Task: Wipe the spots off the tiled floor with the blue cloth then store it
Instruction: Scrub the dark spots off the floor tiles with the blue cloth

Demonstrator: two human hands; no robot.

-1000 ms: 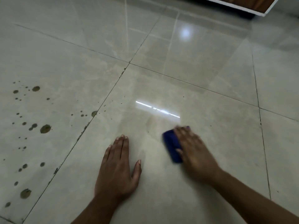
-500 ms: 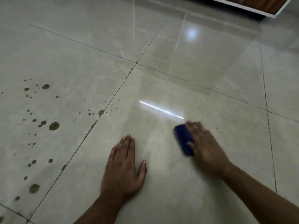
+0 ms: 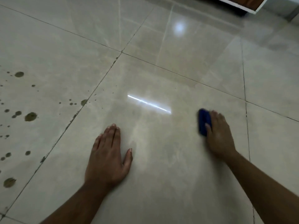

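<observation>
Blue cloth [image 3: 204,122] down on the glossy tiled floor [image 3: 178,167], near the right-hand grout line of the middle tile, pinned under the right hand [image 3: 217,135]. Fingers laid over it, blurry, so can't tell whether flat or curled. Left hand [image 3: 108,159] planted flat on the same tile, fingers straight, thumb out, holding nothing. Brown spots [image 3: 30,116] spread over the tile to the left, well apart from the cloth. White-edged furniture [image 3: 242,4] top right.
</observation>
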